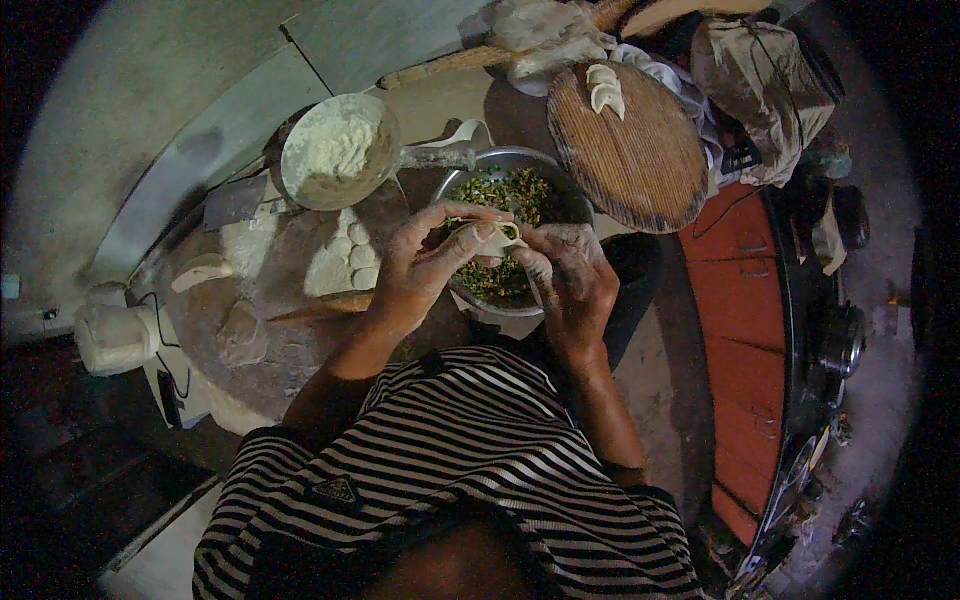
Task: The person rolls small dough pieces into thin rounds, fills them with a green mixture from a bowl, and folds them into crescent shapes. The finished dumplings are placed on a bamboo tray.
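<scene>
Between my fingers, above a metal bowl (579,196) of chopped green filling (495,277), is a partly folded dumpling (496,241) with some filling showing in its opening. My left hand (427,259) holds its left side, thumb along the wrapper. The fingertips of my right hand (571,281) pinch its right end. A round ridged wooden board (637,157) lies beyond the bowl to the right, with a few folded dumplings (606,91) near its far edge. Left of the bowl, small dough rounds (360,259) lie on a floured surface.
A ladle-like bowl of flour (341,150) stands at the back left, its handle reaching towards the filling bowl. A wooden rolling pin (322,307) lies near my left wrist. Pieces of dough (202,271) rest farther left. Red cabinets (742,330) line the right side.
</scene>
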Tool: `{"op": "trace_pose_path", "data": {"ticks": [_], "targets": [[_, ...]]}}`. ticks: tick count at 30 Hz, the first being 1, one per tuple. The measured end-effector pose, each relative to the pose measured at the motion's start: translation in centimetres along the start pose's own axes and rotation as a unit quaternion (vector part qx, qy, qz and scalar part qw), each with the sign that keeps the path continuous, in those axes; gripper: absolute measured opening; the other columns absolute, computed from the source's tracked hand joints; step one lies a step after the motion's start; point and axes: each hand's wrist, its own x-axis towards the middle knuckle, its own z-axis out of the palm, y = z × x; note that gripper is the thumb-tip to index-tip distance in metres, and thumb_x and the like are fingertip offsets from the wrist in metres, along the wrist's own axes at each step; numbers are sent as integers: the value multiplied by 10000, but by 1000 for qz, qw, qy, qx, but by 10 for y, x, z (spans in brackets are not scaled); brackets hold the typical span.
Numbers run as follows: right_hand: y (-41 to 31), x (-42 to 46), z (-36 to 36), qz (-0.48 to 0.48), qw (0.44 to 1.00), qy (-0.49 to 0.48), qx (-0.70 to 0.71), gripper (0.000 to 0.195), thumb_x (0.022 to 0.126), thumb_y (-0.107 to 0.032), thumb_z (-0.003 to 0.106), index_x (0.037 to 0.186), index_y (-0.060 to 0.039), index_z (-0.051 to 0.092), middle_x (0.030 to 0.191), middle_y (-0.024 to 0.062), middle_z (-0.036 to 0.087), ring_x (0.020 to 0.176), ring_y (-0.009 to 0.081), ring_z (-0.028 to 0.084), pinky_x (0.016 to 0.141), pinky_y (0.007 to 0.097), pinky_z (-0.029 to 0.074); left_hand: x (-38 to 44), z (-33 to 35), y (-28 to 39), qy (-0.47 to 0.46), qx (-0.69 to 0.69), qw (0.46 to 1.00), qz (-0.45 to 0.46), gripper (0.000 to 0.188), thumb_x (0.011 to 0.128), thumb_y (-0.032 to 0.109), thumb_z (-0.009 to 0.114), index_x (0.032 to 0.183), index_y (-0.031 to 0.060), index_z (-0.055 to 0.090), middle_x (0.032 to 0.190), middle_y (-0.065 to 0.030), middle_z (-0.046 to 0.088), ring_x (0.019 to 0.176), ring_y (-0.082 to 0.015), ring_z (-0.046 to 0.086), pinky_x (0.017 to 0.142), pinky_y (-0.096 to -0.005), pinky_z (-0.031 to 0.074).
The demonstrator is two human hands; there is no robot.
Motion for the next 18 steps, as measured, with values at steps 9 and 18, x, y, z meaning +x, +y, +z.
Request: {"op": "trace_pose_path", "data": {"ticks": [9,18], "targets": [[-4,-1,2,25,1000,-8,-11,153,764,-39,700,905,-4,653,858,135,630,764,269,603,670,332,478,0,1,1,-11,-44,999,-12,212,942,132,532,1097,-10,569,1070,-101,635,950,-128,598,763,-263,541],[-5,2,2,39,999,-21,-6,108,785,-40,676,883,-10,641,846,133,616,794,292,594,699,358,482,1,-5,2,-43,26,999,17,233,905,88,580,1111,-8,527,1059,-100,593,988,-145,583,866,-273,500]]}}
